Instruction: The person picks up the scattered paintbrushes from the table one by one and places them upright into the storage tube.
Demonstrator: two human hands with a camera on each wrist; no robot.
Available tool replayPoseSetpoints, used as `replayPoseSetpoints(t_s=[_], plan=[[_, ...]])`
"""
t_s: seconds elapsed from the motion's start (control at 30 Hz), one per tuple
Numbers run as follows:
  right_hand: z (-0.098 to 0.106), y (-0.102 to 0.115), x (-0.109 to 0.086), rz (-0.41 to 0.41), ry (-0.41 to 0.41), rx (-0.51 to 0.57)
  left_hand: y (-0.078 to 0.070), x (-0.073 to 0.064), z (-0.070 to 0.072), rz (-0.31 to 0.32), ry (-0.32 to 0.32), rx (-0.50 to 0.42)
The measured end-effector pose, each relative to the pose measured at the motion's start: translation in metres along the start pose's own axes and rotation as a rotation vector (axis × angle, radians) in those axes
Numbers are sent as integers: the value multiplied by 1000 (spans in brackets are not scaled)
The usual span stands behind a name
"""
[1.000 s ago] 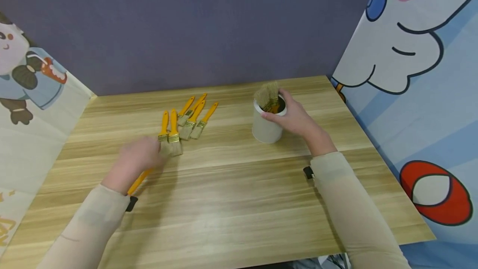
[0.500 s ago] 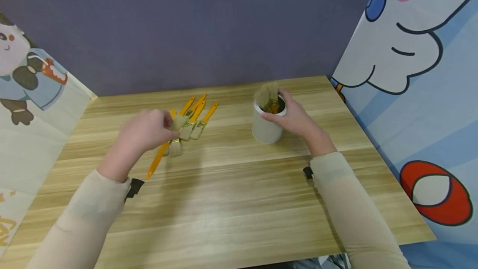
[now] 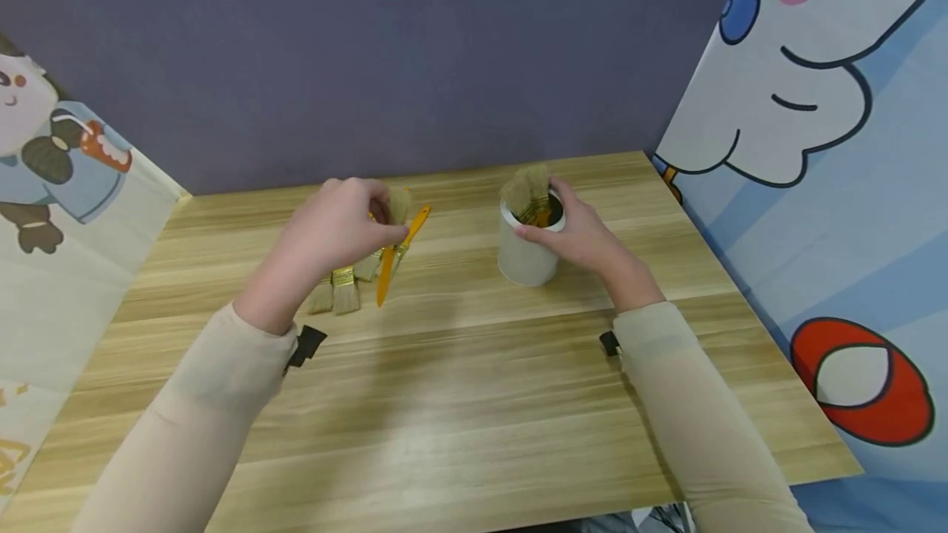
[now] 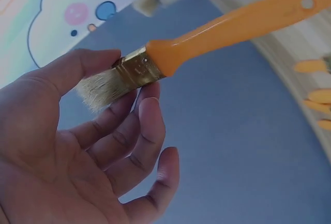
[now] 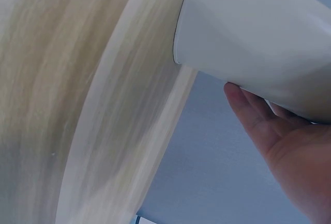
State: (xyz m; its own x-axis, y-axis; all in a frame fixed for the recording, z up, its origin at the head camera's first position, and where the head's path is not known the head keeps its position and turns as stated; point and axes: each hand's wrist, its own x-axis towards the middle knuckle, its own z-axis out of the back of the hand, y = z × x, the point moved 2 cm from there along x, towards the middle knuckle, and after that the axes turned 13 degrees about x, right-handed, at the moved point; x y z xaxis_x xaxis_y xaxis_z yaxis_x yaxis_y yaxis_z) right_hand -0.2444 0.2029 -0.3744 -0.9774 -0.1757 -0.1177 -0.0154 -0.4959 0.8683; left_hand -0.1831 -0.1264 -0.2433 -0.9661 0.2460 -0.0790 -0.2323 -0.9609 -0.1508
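My left hand [image 3: 336,224] pinches a paintbrush [image 4: 207,40] between thumb and fingers at its metal ferrule and bristles. In the head view the orange handle points down, above the table. Below and beside this hand lie several more paintbrushes [image 3: 345,293] with orange handles, some partly hidden by it. To the right, a light grey cylindrical can [image 3: 524,257] stands upright on the table. Paintbrushes [image 3: 527,189] stick out of it, bristles up. My right hand [image 3: 588,237] grips the can near its rim, the thumb on the near side.
The wood-grain table [image 3: 474,401] meets a dark grey-blue wall [image 3: 415,64] at the back. Cartoon-printed panels flank it, one at the left [image 3: 74,187] and one at the right [image 3: 829,229].
The left hand has moved up and to the right with the paintbrush, from the table's left side to over the loose brushes. My right hand and the can have stayed in place.
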Motion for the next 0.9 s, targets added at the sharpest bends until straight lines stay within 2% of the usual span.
replayPoseSetpoints(t_s=[0.13,0.3,0.57,0.73,0.9], plan=[[1,1,-2,-2,-9,2,-17,2,11,-20,-50,-37],[2,1,-3,-16,-6,-3,-33,4,18,-39,-91,-96],[0,1,-2,-24,-3,-6,-50,10,25,-62,-145,-125],[1,1,-2,-17,1,1,-60,16,27,-76,-147,-155],[1,3,-3,-22,7,14,-69,23,20,-99,-129,-205]])
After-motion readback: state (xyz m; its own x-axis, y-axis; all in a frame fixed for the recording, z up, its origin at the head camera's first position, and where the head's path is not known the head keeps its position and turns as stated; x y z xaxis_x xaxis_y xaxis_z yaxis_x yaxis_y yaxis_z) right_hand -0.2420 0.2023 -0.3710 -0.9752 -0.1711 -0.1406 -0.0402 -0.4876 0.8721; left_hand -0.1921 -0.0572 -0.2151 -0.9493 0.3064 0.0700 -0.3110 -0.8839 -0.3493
